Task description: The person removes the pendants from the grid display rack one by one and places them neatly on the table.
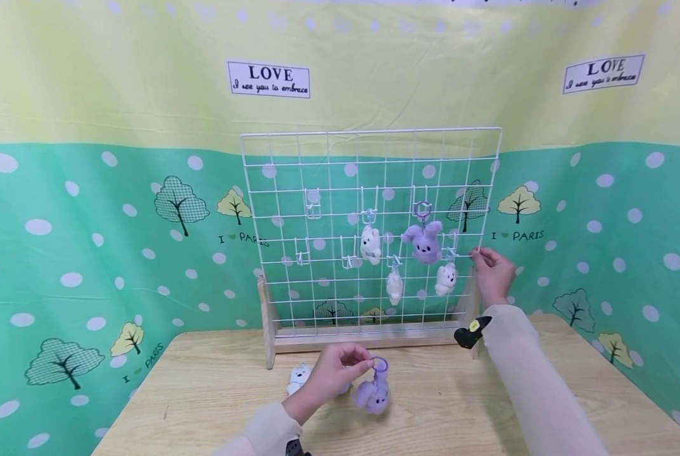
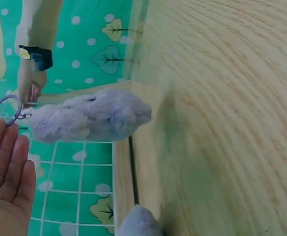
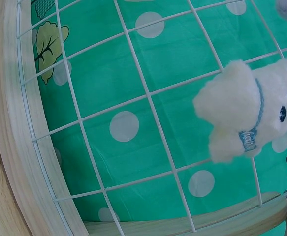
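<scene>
My left hand (image 1: pixel 340 370) pinches the ring of a purple plush bunny keychain (image 1: pixel 374 396), which dangles just above the table. In the left wrist view the plush (image 2: pixel 89 118) hangs from its purple ring by the fingertips. My right hand (image 1: pixel 494 272) grips the right edge of the white wire grid rack (image 1: pixel 328 297). Close to that hand hangs a white plush bear keychain (image 1: pixel 446 280), seen large with a blue collar in the right wrist view. Another purple bunny plush (image 1: pixel 425 244) and two white plushes (image 1: pixel 371 246) hang on the rack's hooks.
Several bare hooks (image 1: pixel 302 256) are on the rack's left half. A white plush (image 1: pixel 299 377) lies on the wooden table (image 1: pixel 442 411) behind the left hand, with a purple plush partly hidden by it. Wooden feet (image 1: pixel 267 323) support the rack. A patterned cloth hangs behind.
</scene>
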Available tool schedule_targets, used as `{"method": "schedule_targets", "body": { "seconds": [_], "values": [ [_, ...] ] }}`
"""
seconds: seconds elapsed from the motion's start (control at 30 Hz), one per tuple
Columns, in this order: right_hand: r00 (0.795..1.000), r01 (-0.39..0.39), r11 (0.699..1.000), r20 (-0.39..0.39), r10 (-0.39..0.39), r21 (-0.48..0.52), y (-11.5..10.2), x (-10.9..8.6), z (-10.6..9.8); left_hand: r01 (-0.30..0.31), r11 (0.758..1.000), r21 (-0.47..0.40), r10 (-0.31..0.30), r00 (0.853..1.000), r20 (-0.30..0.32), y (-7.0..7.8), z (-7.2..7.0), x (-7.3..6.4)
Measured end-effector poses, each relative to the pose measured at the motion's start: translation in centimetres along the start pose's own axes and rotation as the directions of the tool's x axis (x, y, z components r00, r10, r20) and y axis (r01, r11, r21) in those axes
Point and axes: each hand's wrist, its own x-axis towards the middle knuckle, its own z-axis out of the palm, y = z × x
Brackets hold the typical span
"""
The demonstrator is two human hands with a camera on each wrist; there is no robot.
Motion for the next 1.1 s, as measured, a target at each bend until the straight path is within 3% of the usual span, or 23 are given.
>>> {"method": "schedule_targets", "body": {
  "seconds": [0.17,0.3,0.67,1.1],
  "values": [
    [1.000,0.005,1.000,-0.001,-0.005,-0.001,0.0,0.0,0.0,-0.004,1.000,0.017,0.004,1.000,0.028,-0.1,0.1,-0.1],
    [1.000,0.005,1.000,0.007,-0.005,0.000,0.1,0.0,0.0,0.027,1.000,0.015,-0.027,0.999,0.023,-0.8,0.1,0.0],
    [1.000,-0.005,1.000,0.009,0.005,0.009,0.1,0.3,0.0,0.102,0.994,0.039,-0.101,0.994,-0.032,-5.6,-0.1,2.6],
    [1.000,-0.012,1.000,0.013,0.012,0.012,-0.1,0.0,-0.1,0.104,0.988,0.114,-0.094,0.992,-0.087,-8.4,0.1,4.4]
  ]
}}
